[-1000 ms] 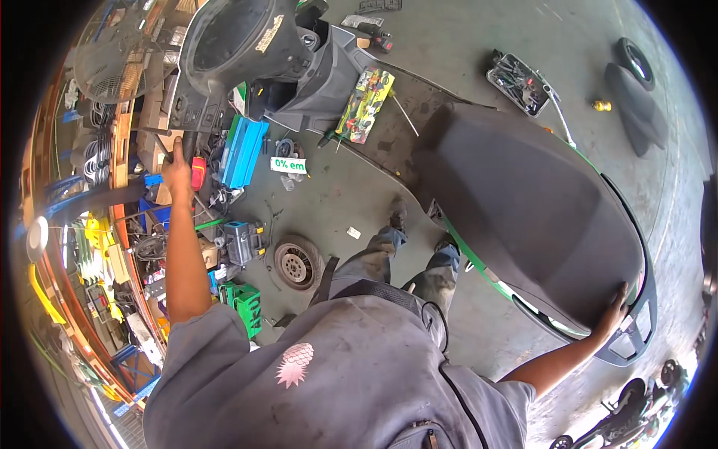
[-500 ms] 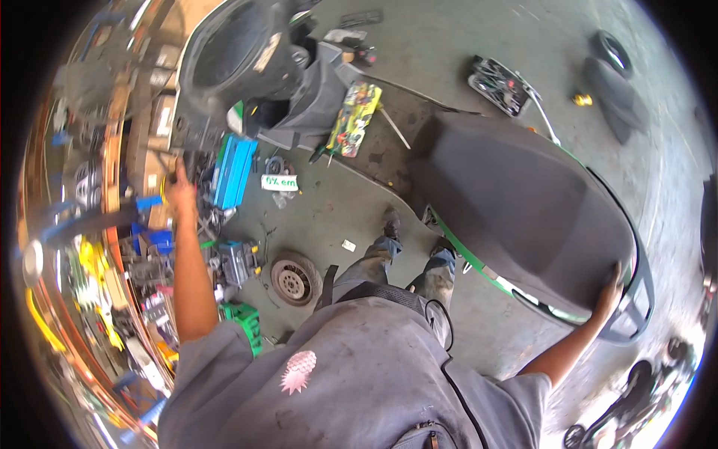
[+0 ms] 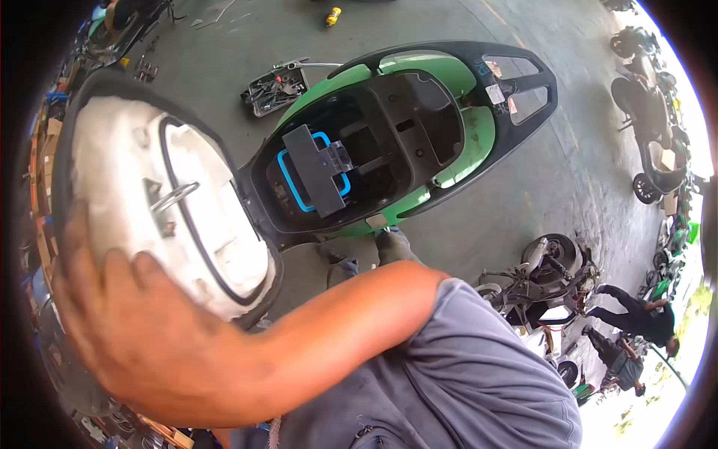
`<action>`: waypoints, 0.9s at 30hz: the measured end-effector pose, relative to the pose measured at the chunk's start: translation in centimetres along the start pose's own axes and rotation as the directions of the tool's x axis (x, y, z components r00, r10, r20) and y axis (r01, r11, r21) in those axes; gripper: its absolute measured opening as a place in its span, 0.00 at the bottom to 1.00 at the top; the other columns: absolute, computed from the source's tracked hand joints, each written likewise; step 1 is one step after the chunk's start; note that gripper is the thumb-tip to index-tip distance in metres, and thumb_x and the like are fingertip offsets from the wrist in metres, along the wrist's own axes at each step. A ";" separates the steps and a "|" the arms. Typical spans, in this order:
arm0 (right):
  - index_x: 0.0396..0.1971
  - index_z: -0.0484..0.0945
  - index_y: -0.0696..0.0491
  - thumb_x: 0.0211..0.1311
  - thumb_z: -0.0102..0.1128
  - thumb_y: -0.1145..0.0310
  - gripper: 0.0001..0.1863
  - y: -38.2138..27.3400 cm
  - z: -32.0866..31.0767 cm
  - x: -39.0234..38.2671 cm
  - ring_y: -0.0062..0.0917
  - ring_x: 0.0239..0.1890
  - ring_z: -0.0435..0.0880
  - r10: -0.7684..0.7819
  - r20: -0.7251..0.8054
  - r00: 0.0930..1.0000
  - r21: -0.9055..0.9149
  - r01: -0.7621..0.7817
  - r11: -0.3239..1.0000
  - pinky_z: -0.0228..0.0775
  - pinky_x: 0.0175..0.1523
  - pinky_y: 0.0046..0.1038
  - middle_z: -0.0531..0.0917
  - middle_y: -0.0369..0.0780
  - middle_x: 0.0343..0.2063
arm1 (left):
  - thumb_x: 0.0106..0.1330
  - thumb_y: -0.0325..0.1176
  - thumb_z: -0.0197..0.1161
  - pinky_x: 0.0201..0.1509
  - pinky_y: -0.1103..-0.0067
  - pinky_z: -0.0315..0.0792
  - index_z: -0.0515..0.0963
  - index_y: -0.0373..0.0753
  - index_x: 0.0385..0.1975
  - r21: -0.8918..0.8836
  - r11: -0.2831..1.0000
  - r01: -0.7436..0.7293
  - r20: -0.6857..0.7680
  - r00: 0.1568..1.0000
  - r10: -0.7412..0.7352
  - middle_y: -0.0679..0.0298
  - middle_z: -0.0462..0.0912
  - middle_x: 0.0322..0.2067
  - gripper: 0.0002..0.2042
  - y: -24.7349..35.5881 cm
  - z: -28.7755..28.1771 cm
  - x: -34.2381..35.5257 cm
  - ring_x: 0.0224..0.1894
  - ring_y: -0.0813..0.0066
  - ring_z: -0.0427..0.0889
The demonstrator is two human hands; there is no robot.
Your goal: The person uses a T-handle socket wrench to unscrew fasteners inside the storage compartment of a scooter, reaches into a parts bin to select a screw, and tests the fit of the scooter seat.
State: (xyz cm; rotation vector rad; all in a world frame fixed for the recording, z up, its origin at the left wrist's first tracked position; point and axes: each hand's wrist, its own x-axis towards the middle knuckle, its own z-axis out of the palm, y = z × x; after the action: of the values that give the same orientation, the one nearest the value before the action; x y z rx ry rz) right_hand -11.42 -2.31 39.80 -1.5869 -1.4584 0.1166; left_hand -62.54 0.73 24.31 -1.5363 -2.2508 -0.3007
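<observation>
A scooter seat (image 3: 134, 135) is tilted up at the left, its white underside facing me. A metal latch loop (image 3: 176, 196) sticks out of that underside, and a black seal runs across it. My right hand (image 3: 157, 329) grips the seat's near edge, with fingers bent over onto the white underside; my right forearm crosses in front of my body. My left hand is out of sight. Below the raised seat, the green and black scooter body (image 3: 449, 75) shows its black storage well (image 3: 370, 138). A dark box-like part (image 3: 314, 168) with blue handles sits in the well.
A tray of tools (image 3: 277, 90) lies on the floor beyond the scooter. A yellow bottle (image 3: 333, 16) stands farther off. A partly stripped motorbike (image 3: 538, 277) is at the right, with two people (image 3: 636, 322) near it and parked scooters (image 3: 651, 135) behind.
The seat has gone from lying flat on the scooter to tilted up. My right hand has moved from its rear end to the left with it. My left hand has left the view.
</observation>
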 end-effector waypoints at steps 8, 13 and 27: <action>0.47 0.77 0.66 0.56 0.47 0.62 0.26 -1.9 2.6 1.7 0.24 0.24 0.67 0.042 -0.144 0.989 -0.067 -0.052 0.996 0.62 0.31 0.21 0.69 0.69 0.52 | 0.54 0.28 0.56 0.51 0.71 0.77 0.82 0.37 0.26 0.164 0.604 -0.780 -0.441 0.490 0.752 0.63 0.81 0.48 0.07 38.8 -22.2 -6.1 0.49 0.60 0.79; 0.46 0.76 0.68 0.56 0.48 0.62 0.26 -0.9 1.9 1.1 0.23 0.23 0.67 -0.001 -0.047 0.999 -0.029 -0.001 1.000 0.62 0.30 0.21 0.68 0.71 0.52 | 0.51 0.26 0.57 0.50 0.73 0.78 0.83 0.36 0.20 0.203 0.705 -0.680 -0.345 0.624 0.701 0.69 0.81 0.49 0.07 44.0 -24.4 -7.5 0.50 0.63 0.79; 0.54 0.70 0.67 0.49 0.62 0.60 0.34 7.0 -3.1 -1.2 0.37 0.43 0.80 0.035 0.024 0.999 0.200 -0.039 0.979 0.73 0.51 0.33 0.74 0.58 0.52 | 0.63 0.62 0.51 0.56 0.69 0.67 0.75 0.28 0.52 -0.172 0.831 0.530 0.259 0.838 -0.481 0.48 0.76 0.53 0.36 -16.7 6.2 4.0 0.52 0.50 0.76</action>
State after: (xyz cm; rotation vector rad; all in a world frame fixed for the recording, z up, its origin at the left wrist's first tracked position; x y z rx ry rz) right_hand -4.73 -3.88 36.17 -1.4516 -1.3873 0.2938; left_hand -80.52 0.32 21.23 -1.0700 -2.8639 -0.6055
